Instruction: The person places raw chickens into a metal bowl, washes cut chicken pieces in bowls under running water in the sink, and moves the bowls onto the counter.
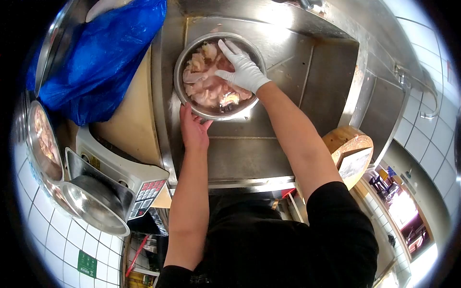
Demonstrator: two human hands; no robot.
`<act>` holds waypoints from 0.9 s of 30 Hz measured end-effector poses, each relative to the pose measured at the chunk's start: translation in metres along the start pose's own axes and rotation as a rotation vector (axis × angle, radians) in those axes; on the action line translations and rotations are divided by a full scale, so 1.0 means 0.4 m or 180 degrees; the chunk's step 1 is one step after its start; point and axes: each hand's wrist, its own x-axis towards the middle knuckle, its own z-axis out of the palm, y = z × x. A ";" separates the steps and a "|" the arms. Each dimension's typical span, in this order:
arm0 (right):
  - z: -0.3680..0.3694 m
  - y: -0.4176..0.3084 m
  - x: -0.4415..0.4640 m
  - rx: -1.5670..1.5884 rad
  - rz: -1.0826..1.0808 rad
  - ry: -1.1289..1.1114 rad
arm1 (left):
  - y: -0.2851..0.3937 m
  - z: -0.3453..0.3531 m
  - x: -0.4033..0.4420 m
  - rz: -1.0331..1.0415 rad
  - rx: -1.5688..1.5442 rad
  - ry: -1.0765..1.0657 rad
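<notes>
A round metal bowl (179, 91) sits in the stainless steel sink, holding pale pink raw meat pieces (204, 89), likely chicken, in liquid. My left hand (195, 127) is bare and grips the near left side of the bowl at its rim, some fingers hidden beneath it. My right hand (241, 69) wears a white glove and reaches over the bowl's right side. Its thumb and fingers are spread, touching the meat, with nothing gripped between them.
Left of the sink (259, 158) lies a blue plastic bag (101, 57) on a board. A digital scale (120, 168) carries an empty metal bowl (91, 201); another bowl of meat (45, 139) stands beyond. At right are a round wooden block (343, 139) and a faucet (427, 114).
</notes>
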 end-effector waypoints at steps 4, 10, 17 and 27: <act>-0.007 -0.004 0.002 -0.0046 -0.0077 -0.0025 | 0.011 0.011 -0.004 0.0018 0.0101 0.0012; -0.013 -0.002 0.008 -0.0144 -0.0254 -0.0006 | 0.030 0.037 -0.009 0.0042 0.0250 0.0126; -0.010 0.004 0.017 -0.0406 -0.0490 -0.0070 | 0.032 0.043 -0.012 0.0026 0.0315 0.0188; -0.009 0.020 0.017 -0.0479 -0.0602 -0.0090 | 0.039 0.057 -0.017 0.0088 0.0495 0.0260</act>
